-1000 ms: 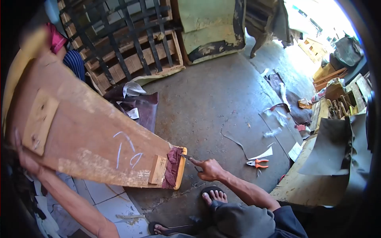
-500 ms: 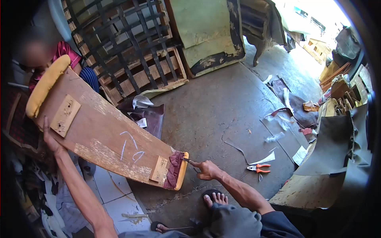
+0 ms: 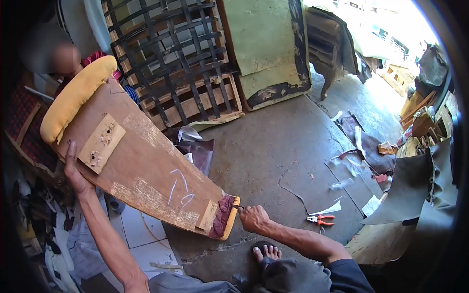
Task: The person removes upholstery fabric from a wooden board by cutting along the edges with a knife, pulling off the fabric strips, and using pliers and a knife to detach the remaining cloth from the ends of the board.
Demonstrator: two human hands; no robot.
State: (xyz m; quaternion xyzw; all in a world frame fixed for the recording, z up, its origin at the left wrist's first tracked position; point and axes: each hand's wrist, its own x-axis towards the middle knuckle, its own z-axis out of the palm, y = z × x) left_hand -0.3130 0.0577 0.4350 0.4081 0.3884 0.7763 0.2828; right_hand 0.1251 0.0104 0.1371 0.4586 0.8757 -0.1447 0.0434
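Observation:
A long curved wooden panel (image 3: 151, 156) slants across the left half of the view, with chalk marks and two screwed-on wood blocks. Yellow foam padding (image 3: 80, 97) covers its upper end. Its narrow lower end has a maroon cover piece (image 3: 223, 216) and a yellow foam edge (image 3: 233, 219). My left hand (image 3: 77, 171) grips the panel's near edge by the upper block, thumb up along it. My right hand (image 3: 253, 218) is closed around a slim dark tool (image 3: 238, 207), whose tip meets the yellow edge. Most of the tool is hidden in the fist.
Orange-handled pliers (image 3: 321, 219) lie on the concrete floor to the right, by scraps. A webbed wooden frame (image 3: 176, 63) and a green padded panel (image 3: 266, 49) stand behind. Another person (image 3: 53, 53) is at upper left. Grey sheet material (image 3: 408, 180) hangs at right.
The view has shifted, so everything sits farther right and lower. The panel's padded upper end looks raised and nearer. My right hand has closed more around the tool, its tip still at the foam edge.

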